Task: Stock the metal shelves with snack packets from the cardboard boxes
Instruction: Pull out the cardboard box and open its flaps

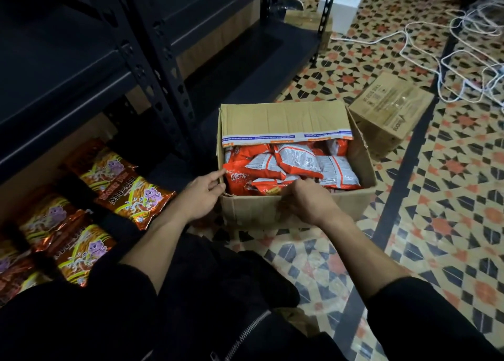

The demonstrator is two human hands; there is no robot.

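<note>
Picking step: I'm at the open cardboard box [272, 210], full of orange packets [275, 167]. My left hand [203, 194] sits at the near-left corner, fingers loose, forefinger touching a packet. My right hand [305, 201] curls over the near rim onto the pile, fingertips hidden, so I can't tell the grip. Next I need a firm hold, then a lift across to the metal shelf [68, 88].

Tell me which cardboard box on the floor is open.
The near box, its flap raised, showing orange packets inside. The far box to its right is closed and taped.
</note>
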